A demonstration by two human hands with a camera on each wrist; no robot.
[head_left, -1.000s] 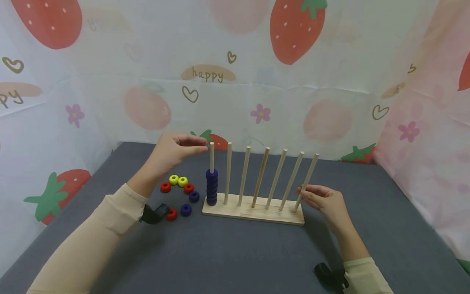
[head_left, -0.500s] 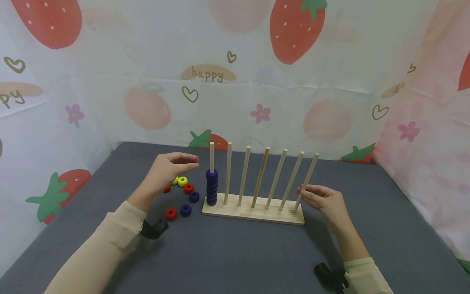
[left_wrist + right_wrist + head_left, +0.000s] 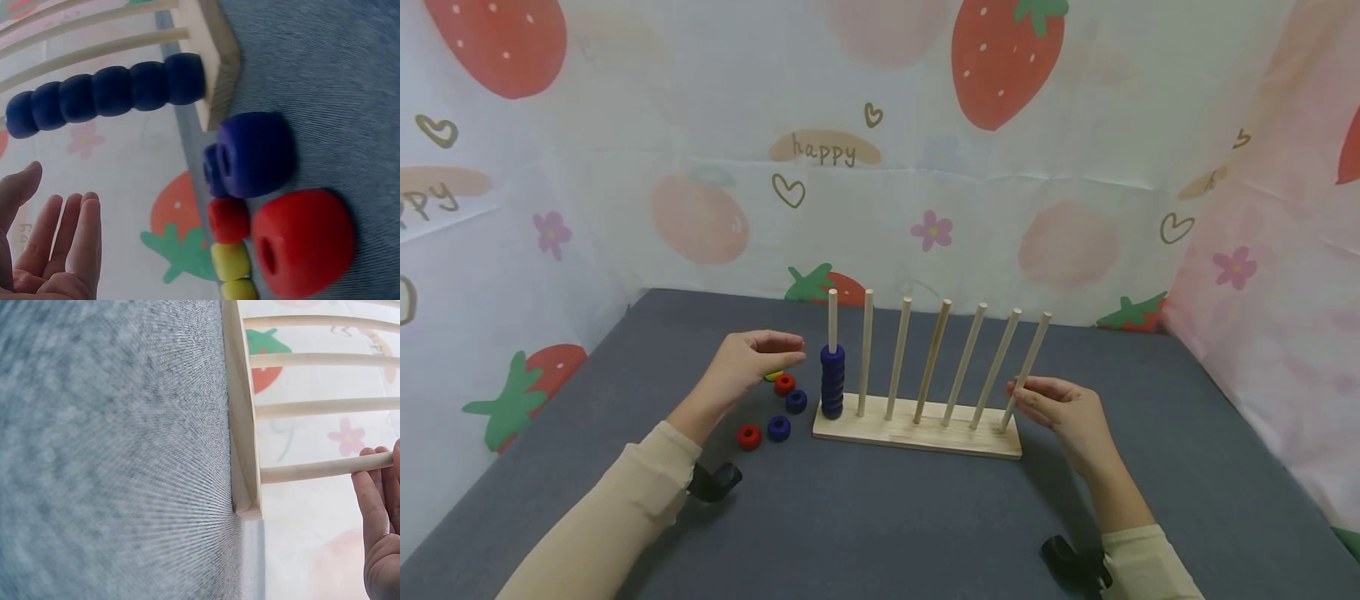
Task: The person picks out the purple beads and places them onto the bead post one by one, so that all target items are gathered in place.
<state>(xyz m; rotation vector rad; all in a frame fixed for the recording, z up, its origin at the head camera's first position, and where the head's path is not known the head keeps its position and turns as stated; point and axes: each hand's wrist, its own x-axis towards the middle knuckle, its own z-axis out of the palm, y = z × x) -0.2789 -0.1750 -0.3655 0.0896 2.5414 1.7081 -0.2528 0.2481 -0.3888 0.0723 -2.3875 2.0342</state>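
Note:
A wooden rack (image 3: pixel 917 435) carries a row of several upright pegs. On its leftmost peg is a stack of several dark blue beads (image 3: pixel 832 383), and the wood above them is bare. My left hand (image 3: pixel 747 367) hovers left of that peg, thumb and fingers apart with nothing between them. My right hand (image 3: pixel 1071 417) pinches the rightmost peg (image 3: pixel 1036 346) low down, between thumb and fingers. Loose beads lie below and beside my left hand: a red bead (image 3: pixel 748 437), a blue bead (image 3: pixel 779 428), another blue bead (image 3: pixel 796 401) and a red one (image 3: pixel 784 384).
Two yellow beads (image 3: pixel 230 261) show in the left wrist view; my left hand covers most of them in the head view. The grey tabletop (image 3: pixel 880 525) runs back to a strawberry-print cloth (image 3: pixel 880 225). A black strap mount (image 3: pixel 715 482) sticks out from my left wrist.
My left hand has come away from the top of the leftmost peg, moving down and left over the loose beads. The right hand keeps its hold on the rightmost peg.

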